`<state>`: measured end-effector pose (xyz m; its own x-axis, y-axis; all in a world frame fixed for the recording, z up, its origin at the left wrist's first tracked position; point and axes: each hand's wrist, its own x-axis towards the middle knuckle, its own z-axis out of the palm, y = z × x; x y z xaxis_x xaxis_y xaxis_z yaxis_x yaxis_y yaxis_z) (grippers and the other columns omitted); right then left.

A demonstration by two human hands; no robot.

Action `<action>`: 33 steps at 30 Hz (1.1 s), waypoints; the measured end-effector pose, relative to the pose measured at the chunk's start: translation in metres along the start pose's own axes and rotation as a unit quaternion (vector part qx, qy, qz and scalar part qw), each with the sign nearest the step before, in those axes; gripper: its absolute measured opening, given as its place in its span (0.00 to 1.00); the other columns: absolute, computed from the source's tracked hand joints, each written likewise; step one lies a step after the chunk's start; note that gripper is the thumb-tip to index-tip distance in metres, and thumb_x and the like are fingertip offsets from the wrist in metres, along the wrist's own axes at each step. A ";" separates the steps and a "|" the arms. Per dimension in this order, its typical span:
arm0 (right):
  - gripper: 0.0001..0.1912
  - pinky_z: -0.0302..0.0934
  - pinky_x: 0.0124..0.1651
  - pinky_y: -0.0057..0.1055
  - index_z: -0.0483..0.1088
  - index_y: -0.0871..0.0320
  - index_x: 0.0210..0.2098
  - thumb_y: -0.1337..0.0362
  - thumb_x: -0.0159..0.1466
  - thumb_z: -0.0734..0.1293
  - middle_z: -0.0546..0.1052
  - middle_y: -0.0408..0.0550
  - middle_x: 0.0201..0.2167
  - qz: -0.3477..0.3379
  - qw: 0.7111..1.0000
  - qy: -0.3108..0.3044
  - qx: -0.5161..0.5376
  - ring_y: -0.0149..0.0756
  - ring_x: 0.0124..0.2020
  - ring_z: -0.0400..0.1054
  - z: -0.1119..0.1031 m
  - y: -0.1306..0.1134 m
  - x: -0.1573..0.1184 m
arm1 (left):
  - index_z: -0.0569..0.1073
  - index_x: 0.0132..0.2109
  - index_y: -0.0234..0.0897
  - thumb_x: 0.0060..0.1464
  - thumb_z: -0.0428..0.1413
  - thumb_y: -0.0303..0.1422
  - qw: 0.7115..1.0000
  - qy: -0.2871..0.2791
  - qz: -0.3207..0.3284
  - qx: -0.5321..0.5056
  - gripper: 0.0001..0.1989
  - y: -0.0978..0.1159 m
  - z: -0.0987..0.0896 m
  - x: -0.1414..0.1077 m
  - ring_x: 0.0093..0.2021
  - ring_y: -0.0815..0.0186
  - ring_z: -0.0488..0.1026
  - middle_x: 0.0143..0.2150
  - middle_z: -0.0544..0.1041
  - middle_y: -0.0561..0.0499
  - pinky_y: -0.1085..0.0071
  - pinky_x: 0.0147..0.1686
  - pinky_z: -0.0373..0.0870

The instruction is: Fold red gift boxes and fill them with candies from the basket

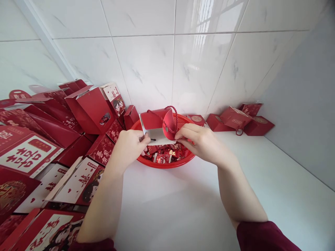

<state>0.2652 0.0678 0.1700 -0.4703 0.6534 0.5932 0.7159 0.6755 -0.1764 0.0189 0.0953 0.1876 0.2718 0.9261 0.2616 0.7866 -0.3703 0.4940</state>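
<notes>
Above the red plastic basket (167, 165), both my hands hold a small paper gift box (154, 120) with red and white sides and a twisted red cord handle (176, 116). My left hand (132, 144) is closed on the box's left edge, the thumb on its white side. With the fingers of my right hand (201, 139) I pinch the right side, by a rounded red flap (169, 129); whether they grip the flap or the cord I cannot tell. Red-wrapped candies (163, 158) lie in the basket beneath, partly hidden by the box.
Many red and white gift boxes (78, 181) crowd the left side, some stacked. A few closed red boxes (235, 118) sit along the tiled wall (146, 62) at the back right. The white tabletop (167, 205) stretches in front of the basket, with a grey panel (306, 104) at right.
</notes>
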 end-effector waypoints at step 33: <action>0.47 0.70 0.49 0.50 0.40 0.49 0.71 0.52 0.62 0.69 0.65 0.58 0.63 0.131 0.976 0.058 0.167 0.56 0.62 0.62 0.014 -0.016 0.003 | 0.57 0.19 0.38 0.55 0.50 0.36 0.995 0.041 0.031 0.086 0.19 0.012 0.011 -0.007 0.19 0.70 0.54 0.16 0.58 0.56 0.70 0.24 0.50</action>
<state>0.2448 0.0636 0.1631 -0.2191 0.7883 0.5750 0.5868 0.5773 -0.5679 0.0327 0.0848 0.1832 0.2817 0.8906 0.3570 0.8547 -0.4020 0.3285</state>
